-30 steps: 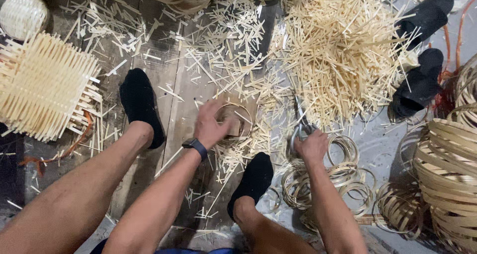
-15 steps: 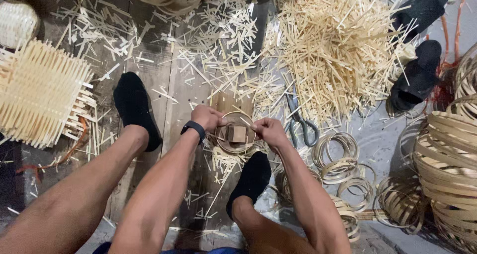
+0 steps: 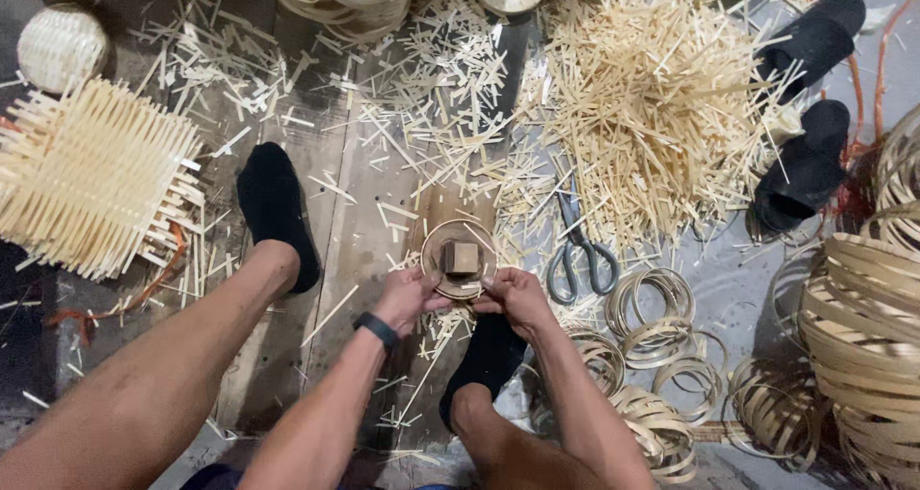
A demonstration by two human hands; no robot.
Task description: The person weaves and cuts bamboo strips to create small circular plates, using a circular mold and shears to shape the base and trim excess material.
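— What's the biggest thing around you down there?

— The floor (image 3: pixel 355 212), dark worn planks littered with pale splinters. Past my hands there's a big heap of cut bamboo sticks (image 3: pixel 661 97), thin and straw-coloured. Off to my left lies a square woven mat (image 3: pixel 91 174) with loose ends bristling all round. On my right are stacked bamboo hoops (image 3: pixel 872 308) and smaller coiled rings (image 3: pixel 652 318).

— And what are you holding?

— A round bamboo ring (image 3: pixel 458 258) fitted around a small wooden block (image 3: pixel 461 256), resting on the floor just ahead of my knuckles, between my feet. It lies flat, so there's no long axis to speak of. My left hand (image 3: pixel 407 298) pinches the near-left edge of the ring, fingers clenched on it. My right hand (image 3: pixel 517 296) grasps the near-right edge the same way. Both are equally close, thumbs nearly meeting.

— Anything else within reach?

— Scissors (image 3: pixel 580 255), metal with grey loops, just beside my right hand. Two black slippers (image 3: pixel 810 155) sit well apart, beyond the sticks.
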